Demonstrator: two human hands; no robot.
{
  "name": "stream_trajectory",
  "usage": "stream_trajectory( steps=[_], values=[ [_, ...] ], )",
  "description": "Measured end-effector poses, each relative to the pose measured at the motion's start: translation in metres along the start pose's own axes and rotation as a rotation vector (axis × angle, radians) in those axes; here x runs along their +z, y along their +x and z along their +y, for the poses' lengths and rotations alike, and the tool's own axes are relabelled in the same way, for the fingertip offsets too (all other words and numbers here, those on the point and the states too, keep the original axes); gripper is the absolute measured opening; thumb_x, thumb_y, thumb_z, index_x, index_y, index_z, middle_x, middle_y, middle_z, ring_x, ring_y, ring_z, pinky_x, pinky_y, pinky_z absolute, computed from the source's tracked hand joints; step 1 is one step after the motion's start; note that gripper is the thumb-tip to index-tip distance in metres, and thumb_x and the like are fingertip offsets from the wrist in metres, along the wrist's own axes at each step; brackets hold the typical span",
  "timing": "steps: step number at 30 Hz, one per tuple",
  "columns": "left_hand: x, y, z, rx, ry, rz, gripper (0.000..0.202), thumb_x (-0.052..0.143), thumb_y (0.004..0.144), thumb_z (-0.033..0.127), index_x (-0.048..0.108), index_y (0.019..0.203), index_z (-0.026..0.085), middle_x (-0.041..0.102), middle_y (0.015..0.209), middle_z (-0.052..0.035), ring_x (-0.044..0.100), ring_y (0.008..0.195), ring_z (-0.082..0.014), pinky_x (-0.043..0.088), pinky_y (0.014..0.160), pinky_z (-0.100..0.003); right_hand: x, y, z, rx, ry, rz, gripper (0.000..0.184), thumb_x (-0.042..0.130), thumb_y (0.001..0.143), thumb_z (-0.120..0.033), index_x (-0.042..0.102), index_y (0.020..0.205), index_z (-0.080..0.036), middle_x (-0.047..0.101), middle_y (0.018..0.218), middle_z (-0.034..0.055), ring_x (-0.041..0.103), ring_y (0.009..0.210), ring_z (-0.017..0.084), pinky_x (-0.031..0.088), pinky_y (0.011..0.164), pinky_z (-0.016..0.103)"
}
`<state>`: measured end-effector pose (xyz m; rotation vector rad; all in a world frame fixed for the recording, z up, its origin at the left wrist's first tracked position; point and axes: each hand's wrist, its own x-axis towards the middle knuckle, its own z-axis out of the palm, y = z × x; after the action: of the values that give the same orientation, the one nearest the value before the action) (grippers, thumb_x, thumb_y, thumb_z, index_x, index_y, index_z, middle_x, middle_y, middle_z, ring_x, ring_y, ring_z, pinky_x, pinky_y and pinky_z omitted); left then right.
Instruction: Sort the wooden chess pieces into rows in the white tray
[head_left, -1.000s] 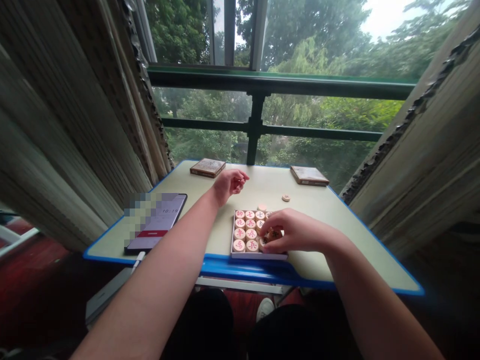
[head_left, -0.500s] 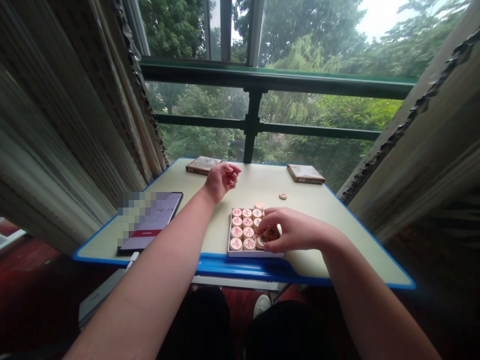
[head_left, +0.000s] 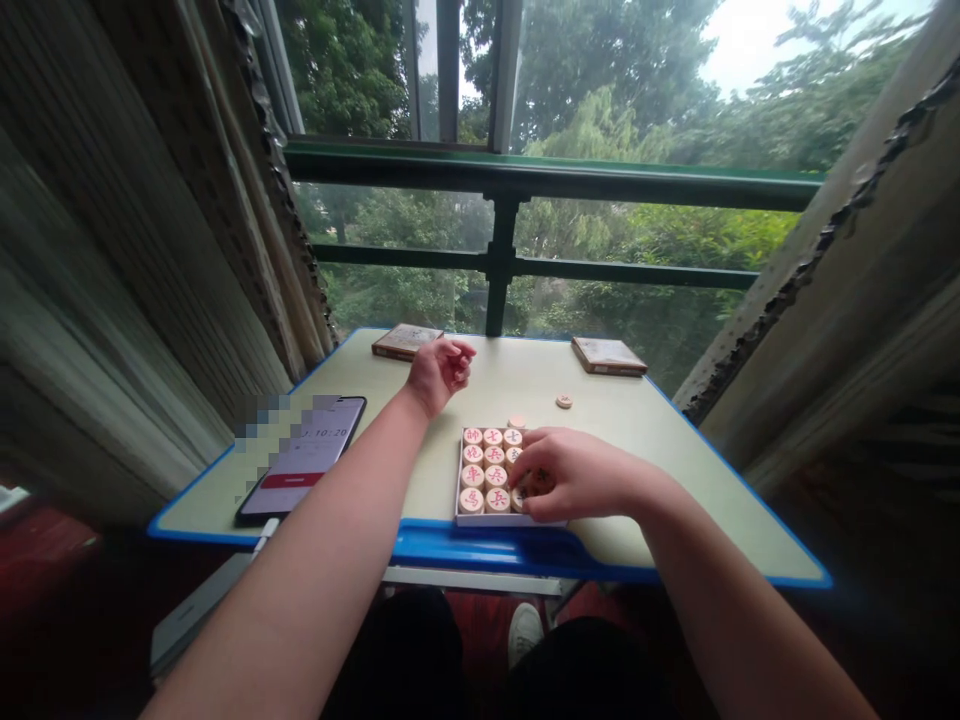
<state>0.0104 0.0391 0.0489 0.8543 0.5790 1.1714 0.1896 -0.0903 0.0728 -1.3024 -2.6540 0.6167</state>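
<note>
A white tray (head_left: 459, 516) near the table's front edge holds several round wooden chess pieces (head_left: 482, 468) with red characters. My right hand (head_left: 574, 475) lies over the tray's right half, its fingers curled down onto the pieces there. My left hand (head_left: 439, 371) hovers farther back, left of the tray, closed in a loose fist; what it holds, if anything, is hidden. One loose piece (head_left: 564, 401) lies on the table beyond the tray, and another piece (head_left: 516, 422) sits just behind the tray's far rim.
The pale table (head_left: 660, 420) has a blue rim. A phone (head_left: 304, 458) with a lit screen lies at the left. Two flat brown boxes (head_left: 405, 341) (head_left: 607, 355) sit at the far edge under a green window rail (head_left: 555, 175). Curtains hang on both sides.
The view has shifted slightly. My right hand has stayed on the tray, its fingers working among the pieces. My left hand has kept its fist in the same place.
</note>
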Motion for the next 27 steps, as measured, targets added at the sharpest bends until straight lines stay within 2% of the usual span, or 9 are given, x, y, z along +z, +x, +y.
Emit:
stream_trajectory(
  steps=[13, 23, 27],
  values=[
    [-0.007, 0.010, -0.001, 0.078, -0.072, 0.183, 0.010, 0.046, 0.051, 0.019, 0.053, 0.055, 0.013, 0.039, 0.044, 0.0035, 0.031, 0.034, -0.0058, 0.017, 0.033, -0.018, 0.000, 0.000, -0.003, -0.024, -0.053, 0.053, 0.013, 0.062, 0.067, -0.022, 0.071, 0.075, -0.018, 0.059, 0.076, 0.0032, 0.051, 0.067, 0.012, 0.037, 0.060, 0.022],
    [-0.010, 0.011, -0.002, 0.083, -0.118, 0.195, 0.013, 0.047, 0.053, 0.023, 0.054, 0.056, 0.013, 0.040, 0.045, 0.0041, 0.032, 0.033, -0.0052, 0.017, 0.034, -0.017, -0.001, 0.001, -0.001, -0.038, -0.023, 0.018, 0.019, 0.064, 0.068, -0.026, 0.073, 0.082, -0.018, 0.060, 0.078, 0.0036, 0.052, 0.068, 0.013, 0.037, 0.061, 0.022],
    [-0.012, 0.012, -0.003, 0.115, -0.129, 0.246, 0.014, 0.046, 0.055, 0.025, 0.054, 0.054, 0.013, 0.039, 0.044, 0.0045, 0.031, 0.032, -0.0049, 0.015, 0.034, -0.017, -0.001, 0.003, 0.001, -0.053, -0.032, 0.004, 0.015, 0.064, 0.069, -0.026, 0.072, 0.077, -0.017, 0.059, 0.073, 0.0022, 0.050, 0.065, 0.012, 0.036, 0.059, 0.021]
  ],
)
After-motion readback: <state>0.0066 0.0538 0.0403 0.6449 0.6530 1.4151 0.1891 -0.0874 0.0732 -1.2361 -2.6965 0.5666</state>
